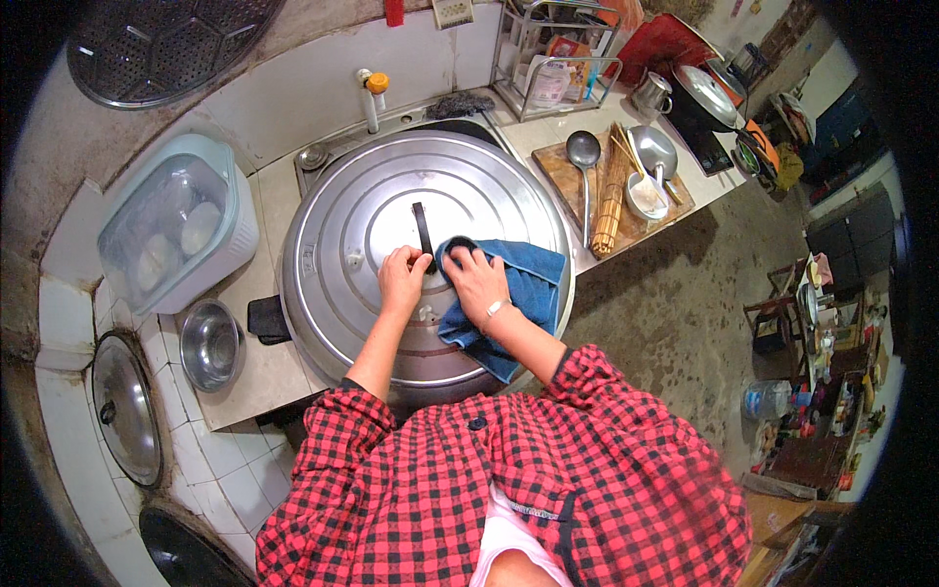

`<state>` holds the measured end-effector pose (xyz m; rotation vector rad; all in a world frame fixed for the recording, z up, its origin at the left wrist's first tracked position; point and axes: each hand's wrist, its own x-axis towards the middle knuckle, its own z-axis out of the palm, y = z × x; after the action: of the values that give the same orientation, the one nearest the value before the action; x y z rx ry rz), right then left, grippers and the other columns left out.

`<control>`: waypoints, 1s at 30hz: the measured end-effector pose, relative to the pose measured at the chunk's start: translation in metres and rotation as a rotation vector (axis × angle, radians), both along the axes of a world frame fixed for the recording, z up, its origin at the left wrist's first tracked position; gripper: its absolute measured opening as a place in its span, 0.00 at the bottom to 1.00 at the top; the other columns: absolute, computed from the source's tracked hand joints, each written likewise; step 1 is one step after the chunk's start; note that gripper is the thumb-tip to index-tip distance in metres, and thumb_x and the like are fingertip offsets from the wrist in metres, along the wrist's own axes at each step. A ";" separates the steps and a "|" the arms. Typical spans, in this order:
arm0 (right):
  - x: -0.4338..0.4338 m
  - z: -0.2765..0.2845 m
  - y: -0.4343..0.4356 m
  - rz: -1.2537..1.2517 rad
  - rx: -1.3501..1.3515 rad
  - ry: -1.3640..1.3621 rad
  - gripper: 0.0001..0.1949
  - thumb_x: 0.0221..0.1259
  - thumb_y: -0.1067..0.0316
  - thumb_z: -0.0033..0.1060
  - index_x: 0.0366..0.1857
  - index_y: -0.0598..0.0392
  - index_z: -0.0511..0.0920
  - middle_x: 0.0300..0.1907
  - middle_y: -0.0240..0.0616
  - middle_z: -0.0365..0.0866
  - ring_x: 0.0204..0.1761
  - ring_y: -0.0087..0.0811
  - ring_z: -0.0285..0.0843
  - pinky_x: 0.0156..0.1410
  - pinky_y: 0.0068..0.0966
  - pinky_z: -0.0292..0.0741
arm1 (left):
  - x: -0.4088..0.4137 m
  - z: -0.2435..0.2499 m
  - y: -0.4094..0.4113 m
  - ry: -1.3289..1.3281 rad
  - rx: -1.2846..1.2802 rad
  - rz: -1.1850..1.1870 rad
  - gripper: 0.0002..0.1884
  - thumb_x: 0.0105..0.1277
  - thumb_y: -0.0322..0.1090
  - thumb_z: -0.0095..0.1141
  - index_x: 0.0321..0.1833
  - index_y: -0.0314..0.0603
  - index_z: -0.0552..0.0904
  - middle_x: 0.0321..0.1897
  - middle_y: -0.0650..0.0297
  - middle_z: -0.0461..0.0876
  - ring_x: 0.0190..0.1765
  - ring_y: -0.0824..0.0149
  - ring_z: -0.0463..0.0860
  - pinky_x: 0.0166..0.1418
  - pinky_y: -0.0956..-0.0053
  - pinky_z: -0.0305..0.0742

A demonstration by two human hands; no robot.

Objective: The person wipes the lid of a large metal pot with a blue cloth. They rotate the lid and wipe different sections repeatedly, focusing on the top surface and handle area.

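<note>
A large round metal lid (367, 308) with raised rings lies before me over the sink. A black strap handle (422, 231) stands near its middle. My left hand (402, 275) pinches the near end of this handle between thumb and fingers. Just right of it, my right hand (477, 282) presses on a blue cloth (532, 275), its fingertips in the folds around a small dark round piece (461, 243). The cloth spreads over the lid's right part. What lies beneath the lid is hidden.
On the left are a lidded plastic box (176, 227) and a steel bowl (210, 345). A tap (373, 103) rises behind the lid. To the right, a wooden board (561, 176) bears a ladle (585, 158), a bamboo brush (610, 198) and a white bowl (647, 202). A wire rack (524, 73) stands behind.
</note>
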<state>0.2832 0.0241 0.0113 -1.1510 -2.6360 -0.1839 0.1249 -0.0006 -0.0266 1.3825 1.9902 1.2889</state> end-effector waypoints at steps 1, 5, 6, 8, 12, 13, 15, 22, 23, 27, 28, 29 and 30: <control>-0.003 0.001 0.001 -0.044 0.056 0.056 0.17 0.58 0.66 0.49 0.52 0.42 0.75 0.51 0.28 0.72 0.49 0.30 0.70 0.46 0.35 0.65 | 0.000 0.000 0.000 -0.007 0.002 0.000 0.11 0.58 0.39 0.63 0.30 0.37 0.81 0.28 0.57 0.81 0.34 0.57 0.80 0.41 0.61 0.73; -0.004 0.003 -0.008 -0.018 -0.038 -0.040 0.18 0.57 0.66 0.49 0.53 0.41 0.75 0.53 0.28 0.71 0.48 0.30 0.69 0.46 0.35 0.64 | 0.000 0.002 -0.001 -0.023 0.000 0.004 0.11 0.58 0.39 0.63 0.30 0.36 0.81 0.28 0.57 0.81 0.34 0.56 0.80 0.41 0.61 0.73; 0.000 0.003 -0.012 0.010 -0.100 -0.115 0.19 0.57 0.66 0.49 0.54 0.41 0.75 0.53 0.28 0.71 0.47 0.30 0.69 0.45 0.35 0.64 | 0.001 0.002 0.000 -0.007 0.008 0.001 0.11 0.58 0.39 0.63 0.30 0.36 0.81 0.28 0.57 0.81 0.34 0.56 0.80 0.41 0.62 0.73; 0.007 0.002 -0.015 0.058 -0.055 -0.040 0.19 0.56 0.66 0.50 0.54 0.41 0.75 0.54 0.28 0.71 0.48 0.30 0.69 0.45 0.34 0.64 | 0.002 0.002 -0.001 0.012 -0.001 0.011 0.11 0.57 0.39 0.63 0.30 0.36 0.81 0.28 0.56 0.81 0.34 0.56 0.80 0.41 0.62 0.73; -0.001 0.004 0.002 0.005 0.035 0.088 0.19 0.56 0.68 0.50 0.54 0.42 0.75 0.54 0.28 0.72 0.51 0.31 0.69 0.47 0.36 0.65 | 0.002 0.002 -0.001 0.003 0.014 0.010 0.11 0.57 0.39 0.63 0.31 0.36 0.81 0.28 0.56 0.81 0.34 0.56 0.80 0.41 0.62 0.74; -0.004 0.004 0.002 -0.022 -0.026 0.011 0.19 0.56 0.68 0.50 0.54 0.43 0.76 0.54 0.28 0.72 0.50 0.31 0.69 0.47 0.36 0.65 | 0.002 0.002 -0.001 -0.003 0.013 0.011 0.11 0.57 0.39 0.63 0.31 0.36 0.81 0.28 0.56 0.81 0.34 0.56 0.81 0.41 0.62 0.74; -0.008 0.003 0.000 -0.015 -0.033 -0.036 0.18 0.56 0.68 0.50 0.53 0.44 0.76 0.53 0.28 0.72 0.50 0.30 0.69 0.47 0.35 0.64 | 0.001 0.003 -0.001 0.004 0.004 0.009 0.12 0.57 0.39 0.63 0.31 0.36 0.81 0.28 0.56 0.81 0.34 0.56 0.81 0.41 0.62 0.74; 0.033 -0.006 -0.039 0.274 -0.396 0.138 0.18 0.51 0.70 0.53 0.49 0.47 0.79 0.42 0.33 0.74 0.45 0.34 0.73 0.46 0.34 0.69 | -0.001 0.011 -0.003 -0.093 0.054 0.000 0.10 0.60 0.37 0.62 0.33 0.36 0.80 0.27 0.58 0.81 0.31 0.62 0.82 0.37 0.67 0.75; 0.037 -0.004 -0.039 0.316 -0.495 0.255 0.18 0.50 0.70 0.53 0.48 0.48 0.80 0.40 0.34 0.75 0.44 0.35 0.74 0.46 0.35 0.69 | -0.001 0.011 -0.006 -0.124 0.069 0.001 0.10 0.61 0.36 0.61 0.33 0.35 0.80 0.26 0.58 0.81 0.30 0.64 0.81 0.36 0.68 0.75; 0.034 0.022 -0.026 0.080 -1.153 0.800 0.20 0.51 0.76 0.48 0.51 0.58 0.78 0.44 0.34 0.83 0.44 0.27 0.80 0.51 0.20 0.74 | 0.002 0.008 -0.037 -0.438 0.037 0.084 0.12 0.70 0.39 0.52 0.35 0.35 0.78 0.24 0.63 0.80 0.28 0.73 0.78 0.33 0.73 0.73; 0.033 0.033 -0.028 0.039 -1.389 1.055 0.19 0.55 0.76 0.48 0.53 0.59 0.75 0.44 0.32 0.81 0.45 0.23 0.79 0.51 0.21 0.76 | 0.006 0.007 -0.052 -0.581 -0.073 0.018 0.12 0.71 0.39 0.50 0.35 0.37 0.78 0.25 0.66 0.79 0.28 0.74 0.76 0.33 0.75 0.72; 0.031 0.044 -0.032 0.095 -1.564 1.284 0.20 0.56 0.76 0.50 0.55 0.59 0.74 0.45 0.33 0.80 0.45 0.24 0.79 0.51 0.21 0.76 | 0.012 0.005 -0.066 -0.771 -0.157 -0.061 0.12 0.72 0.40 0.49 0.35 0.39 0.78 0.26 0.69 0.77 0.29 0.75 0.74 0.33 0.77 0.70; 0.028 0.054 -0.037 0.106 -1.749 1.494 0.21 0.57 0.75 0.51 0.57 0.58 0.72 0.47 0.34 0.80 0.45 0.24 0.79 0.52 0.22 0.77 | 0.018 0.004 -0.080 -0.745 -0.238 -0.194 0.12 0.72 0.41 0.49 0.40 0.42 0.81 0.31 0.69 0.80 0.35 0.74 0.76 0.39 0.77 0.73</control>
<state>0.3108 -0.0128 0.0658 -0.6588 -0.9289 2.2189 0.1430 -0.0803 -0.0228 0.7893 1.4006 1.1926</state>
